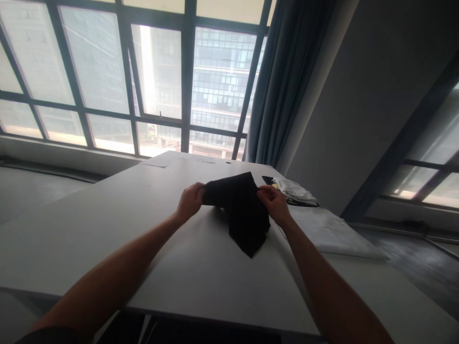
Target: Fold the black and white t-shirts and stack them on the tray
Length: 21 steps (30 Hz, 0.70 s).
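Observation:
A piece of black cloth (242,205) is stretched between my two hands above the white table (172,267). Its lower part hangs down to a point near the tabletop; whether it touches there I cannot tell. My left hand (191,200) pinches the cloth's left end. On the other side, my right hand (274,201) is closed on the right edge, just below the upper corner. The cloth is too dark to show what kind of item it is.
Folded white and black fabric (294,189) lies on the table beyond my right hand. Nearer, a flat pale sheet (333,234) covers the right side. Papers (158,162) lie at the far end. Behind stand large windows (158,71) and a grey-blue curtain (279,86).

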Each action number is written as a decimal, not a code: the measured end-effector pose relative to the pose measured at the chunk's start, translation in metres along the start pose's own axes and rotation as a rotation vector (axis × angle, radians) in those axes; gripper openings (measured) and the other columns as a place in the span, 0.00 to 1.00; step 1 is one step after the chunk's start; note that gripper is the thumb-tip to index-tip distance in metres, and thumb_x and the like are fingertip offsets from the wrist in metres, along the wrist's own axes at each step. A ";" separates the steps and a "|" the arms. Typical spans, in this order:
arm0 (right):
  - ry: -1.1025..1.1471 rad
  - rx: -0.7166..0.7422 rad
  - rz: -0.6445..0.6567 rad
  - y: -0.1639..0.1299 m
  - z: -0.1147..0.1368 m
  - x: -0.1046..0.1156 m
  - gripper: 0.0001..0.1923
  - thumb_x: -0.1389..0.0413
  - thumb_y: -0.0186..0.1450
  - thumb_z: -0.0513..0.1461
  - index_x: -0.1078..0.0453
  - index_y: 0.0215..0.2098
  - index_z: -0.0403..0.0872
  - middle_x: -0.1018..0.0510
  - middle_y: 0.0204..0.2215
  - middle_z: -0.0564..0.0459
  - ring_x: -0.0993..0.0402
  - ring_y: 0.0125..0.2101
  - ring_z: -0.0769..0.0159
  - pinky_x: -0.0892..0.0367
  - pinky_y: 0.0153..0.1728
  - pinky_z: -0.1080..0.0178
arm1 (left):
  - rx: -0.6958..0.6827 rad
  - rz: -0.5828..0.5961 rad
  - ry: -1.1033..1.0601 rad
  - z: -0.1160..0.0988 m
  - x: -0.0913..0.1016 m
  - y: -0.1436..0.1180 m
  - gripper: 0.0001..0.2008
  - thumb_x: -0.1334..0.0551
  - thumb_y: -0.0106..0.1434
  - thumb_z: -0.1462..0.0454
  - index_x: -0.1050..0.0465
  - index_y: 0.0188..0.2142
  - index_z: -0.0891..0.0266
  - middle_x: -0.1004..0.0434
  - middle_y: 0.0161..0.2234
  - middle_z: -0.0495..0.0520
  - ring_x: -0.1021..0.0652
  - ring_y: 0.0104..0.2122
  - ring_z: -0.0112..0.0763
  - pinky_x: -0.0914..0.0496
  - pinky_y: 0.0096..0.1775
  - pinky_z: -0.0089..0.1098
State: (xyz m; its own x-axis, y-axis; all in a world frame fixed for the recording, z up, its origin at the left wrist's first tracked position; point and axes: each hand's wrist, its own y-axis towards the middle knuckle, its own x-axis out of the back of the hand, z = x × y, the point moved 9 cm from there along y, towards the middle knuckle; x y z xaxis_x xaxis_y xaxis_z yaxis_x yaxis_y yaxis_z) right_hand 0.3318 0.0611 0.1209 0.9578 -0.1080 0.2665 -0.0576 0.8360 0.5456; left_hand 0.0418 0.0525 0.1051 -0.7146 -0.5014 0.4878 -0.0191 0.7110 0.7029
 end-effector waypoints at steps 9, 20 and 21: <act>-0.594 -0.131 0.806 -0.040 -0.047 -0.061 0.47 0.30 0.46 0.52 0.34 0.61 0.52 0.34 0.60 0.45 0.37 0.59 0.50 0.43 0.61 0.51 | 0.166 0.156 0.260 0.045 0.011 0.000 0.07 0.40 0.61 0.61 0.28 0.38 0.61 0.23 0.39 0.57 0.23 0.39 0.39 0.29 0.40 0.36; -0.939 -0.106 0.543 -0.018 -0.073 -0.047 0.29 0.37 0.55 0.50 0.28 0.51 0.46 0.23 0.48 0.43 0.25 0.48 0.51 0.31 0.46 0.58 | -0.195 0.713 0.232 -0.014 -0.055 -0.044 0.32 0.34 0.57 0.45 0.30 0.55 0.58 0.31 0.58 0.60 0.31 0.56 0.50 0.34 0.54 0.42; -0.948 -0.102 0.529 -0.016 -0.071 -0.047 0.25 0.38 0.55 0.50 0.26 0.48 0.47 0.21 0.44 0.44 0.24 0.44 0.51 0.31 0.42 0.58 | -0.217 0.691 0.243 -0.019 -0.055 -0.045 0.27 0.35 0.60 0.47 0.28 0.53 0.59 0.29 0.56 0.60 0.29 0.55 0.49 0.33 0.53 0.41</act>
State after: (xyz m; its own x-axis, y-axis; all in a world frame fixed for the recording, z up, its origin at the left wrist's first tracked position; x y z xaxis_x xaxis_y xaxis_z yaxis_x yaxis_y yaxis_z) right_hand 0.3075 0.0908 0.0430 0.2093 -0.0562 0.9762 -0.3325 0.9348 0.1251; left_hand 0.0947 0.0388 0.0567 -0.3398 -0.0905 0.9361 0.5322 0.8022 0.2707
